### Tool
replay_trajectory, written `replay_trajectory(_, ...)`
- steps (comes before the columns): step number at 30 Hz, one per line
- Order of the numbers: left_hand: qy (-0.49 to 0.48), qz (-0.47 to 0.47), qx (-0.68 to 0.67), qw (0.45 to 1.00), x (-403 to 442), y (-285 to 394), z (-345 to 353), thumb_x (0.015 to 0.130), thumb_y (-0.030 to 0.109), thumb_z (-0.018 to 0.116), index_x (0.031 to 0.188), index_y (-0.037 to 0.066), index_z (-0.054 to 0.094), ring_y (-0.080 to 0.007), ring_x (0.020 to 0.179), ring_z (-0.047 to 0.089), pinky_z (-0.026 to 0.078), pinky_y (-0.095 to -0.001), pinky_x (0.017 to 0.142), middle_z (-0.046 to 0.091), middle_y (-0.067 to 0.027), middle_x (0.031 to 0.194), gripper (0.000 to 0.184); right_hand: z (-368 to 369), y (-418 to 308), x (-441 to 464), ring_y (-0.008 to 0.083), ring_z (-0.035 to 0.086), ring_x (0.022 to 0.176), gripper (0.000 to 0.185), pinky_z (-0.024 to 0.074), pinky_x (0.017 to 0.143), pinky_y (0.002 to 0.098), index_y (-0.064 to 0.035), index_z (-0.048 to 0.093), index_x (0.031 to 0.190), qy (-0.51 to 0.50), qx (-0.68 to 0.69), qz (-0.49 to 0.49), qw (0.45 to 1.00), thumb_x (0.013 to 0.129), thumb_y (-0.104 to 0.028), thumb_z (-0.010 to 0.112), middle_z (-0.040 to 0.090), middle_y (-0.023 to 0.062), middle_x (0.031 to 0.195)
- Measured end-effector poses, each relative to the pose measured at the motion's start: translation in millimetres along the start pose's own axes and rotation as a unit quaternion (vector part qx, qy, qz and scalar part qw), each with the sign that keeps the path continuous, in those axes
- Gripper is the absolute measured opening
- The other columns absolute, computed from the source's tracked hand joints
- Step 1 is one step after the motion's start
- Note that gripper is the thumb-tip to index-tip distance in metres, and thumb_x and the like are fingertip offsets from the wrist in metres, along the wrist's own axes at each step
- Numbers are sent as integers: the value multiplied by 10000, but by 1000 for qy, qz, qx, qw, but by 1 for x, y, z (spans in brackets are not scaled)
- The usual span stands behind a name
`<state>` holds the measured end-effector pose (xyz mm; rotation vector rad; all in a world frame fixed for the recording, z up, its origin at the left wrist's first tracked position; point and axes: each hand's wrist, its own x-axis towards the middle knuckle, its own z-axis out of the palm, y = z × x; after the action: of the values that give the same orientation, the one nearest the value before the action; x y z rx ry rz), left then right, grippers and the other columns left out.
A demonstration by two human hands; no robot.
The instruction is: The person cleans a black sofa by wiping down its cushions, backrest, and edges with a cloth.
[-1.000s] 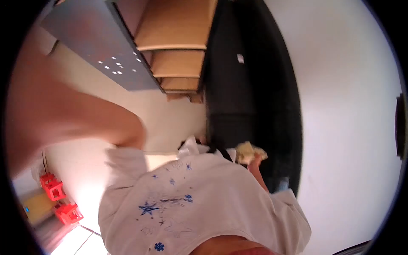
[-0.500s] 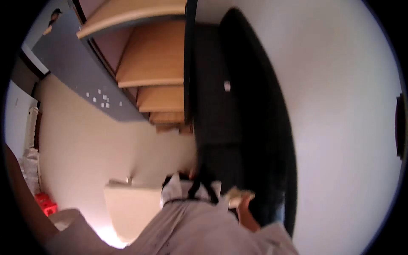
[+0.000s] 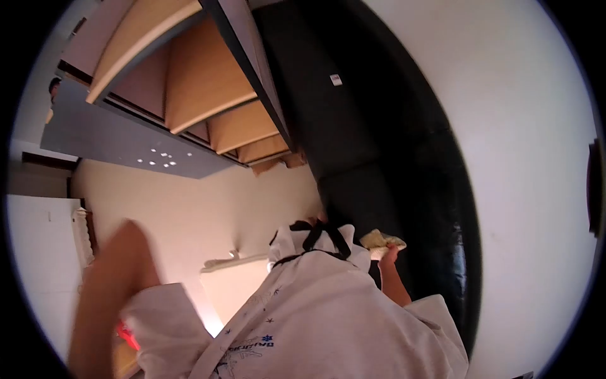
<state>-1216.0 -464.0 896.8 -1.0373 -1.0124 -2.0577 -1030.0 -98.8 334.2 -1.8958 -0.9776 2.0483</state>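
Right hand (image 3: 391, 254): fingers closed on bunched yellowish cloth (image 3: 377, 239), beside black sofa (image 3: 360, 196); contact with sofa unclear | Left arm (image 3: 117, 290): bent, well left of sofa; left hand out of frame, fingers cannot be told | Risk: cloth's loose end may snag on sofa, pulling free if grip is slack.

"How is the right arm (image 3: 395, 285) placed?"
"It extends forward at the lower right, forearm bare, the right hand (image 3: 391, 254) small at its end with fingers curled closed."
"And the left arm (image 3: 113, 297)?"
"Sharply bent at the left edge, slightly blurred, its elbow (image 3: 131, 231) pointing forward. The left hand is out of view."
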Motion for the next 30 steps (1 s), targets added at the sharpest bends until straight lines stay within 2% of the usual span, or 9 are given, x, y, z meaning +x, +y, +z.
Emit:
replay_trajectory(6, -102, -101, -80, 986, 0, -33, 26, 885, 256, 624, 1176, 51, 607, -258, 1151, 536, 428, -348, 964, 586, -112, 1178, 356, 11, -2, -23, 366, 634, 1057, 460, 530, 940, 494, 7, 580, 1175, -5, 111, 7, 994, 751, -170, 562, 608, 169, 1183)
replay_trajectory(8, -138, -152, -111, 972, 0, -48, 36, 888, 248, 619, 1185, 47, 609, -263, 1161, 539, 430, -351, 970, 589, -118, 1192, 358, 1, -11, -20, 344, 543, 1220, 539, 444, 1055, 491, -41, 496, 1314, -152, 216, -37, 964, 805, -211, 541, 543, 148, 1304)
replay_trajectory(9, -158, -179, -125, 963, 1, -57, 42, 890, 244, 616, 1189, 45, 609, -265, 1166, 541, 432, -352, 974, 590, -122, 1199, 359, -3, -17, -18, 324, 453, 1319, 566, 360, 1127, 479, -80, 415, 1394, -180, 211, -53, 959, 877, -285, 524, 489, 135, 1381)
replay_trajectory(13, -234, -266, -180, 918, 2, -82, 64, 896, 228, 605, 1206, 36, 612, -275, 1186, 546, 436, -356, 986, 595, -135, 1226, 365, 28, -64, -54, 336, 406, 1364, 751, 352, 1142, 483, -106, 306, 1502, -167, 216, 9, 962, 942, -529, 573, 382, 143, 1502)
replay_trajectory(18, -310, -364, -235, 846, 0, -119, 82, 904, 207, 592, 1228, 26, 615, -287, 1210, 553, 442, -361, 1002, 601, -152, 1260, 372, 59, -83, -62, 288, 624, 1104, 589, 535, 951, 410, 3, 493, 1341, -73, 112, -98, 986, 859, -180, 779, 601, 130, 1233)
replay_trajectory(20, -354, -403, -238, 809, -2, -141, 84, 907, 199, 586, 1237, 21, 616, -291, 1220, 556, 445, -363, 1008, 604, -159, 1274, 375, 71, -82, -63, 277, 627, 1082, 551, 529, 948, 395, 6, 477, 1342, -92, 86, -140, 982, 859, -84, 729, 598, 126, 1224)
replay_trajectory(23, -458, -496, -149, 723, -36, -193, 67, 930, 246, 569, 1267, 12, 599, -305, 1242, 549, 434, -375, 1029, 601, -172, 1295, 411, 82, -74, -42, 277, 608, 1114, 527, 512, 961, 388, 15, 461, 1348, -160, 111, -183, 964, 845, -26, 612, 582, 127, 1249)
replay_trajectory(27, -630, -553, 109, 534, -122, -278, -3, 981, 352, 522, 1350, 6, 532, -327, 1185, 560, 426, -407, 1016, 606, -182, 1253, 505, 144, -138, -50, 299, 551, 1210, 615, 454, 1026, 399, 21, 424, 1388, -53, 94, -215, 971, 805, -30, 615, 517, 162, 1337)
replay_trajectory(30, -590, -615, 124, 509, -200, -329, -97, 990, 379, 497, 1310, -5, 538, -374, 1086, 603, 477, -425, 932, 627, -212, 1176, 501, 200, -221, -54, 268, 532, 1242, 604, 431, 1044, 379, 11, 456, 1379, 31, 6, -356, 934, 804, -31, 637, 541, 145, 1326)
